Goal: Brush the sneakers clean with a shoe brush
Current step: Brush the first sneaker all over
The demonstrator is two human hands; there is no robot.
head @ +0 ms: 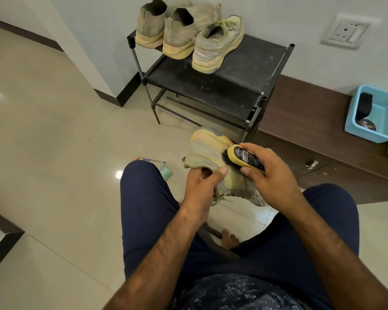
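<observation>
Yellow-backed, the shoe brush (245, 158) sits just right of frame centre, gripped by the right hand (264, 175) with fingers and thumb curled round its back, black bristles pressed against the side of a dusty tan sneaker (207, 153). At centre, the left hand (199, 186) clasps that sneaker at its collar, thumb on the outside. Three more dusty sneakers (217, 43) stand on a black shoe rack (244, 77) at upper centre, and a blue basket (376, 117) sits at the right edge.
</observation>
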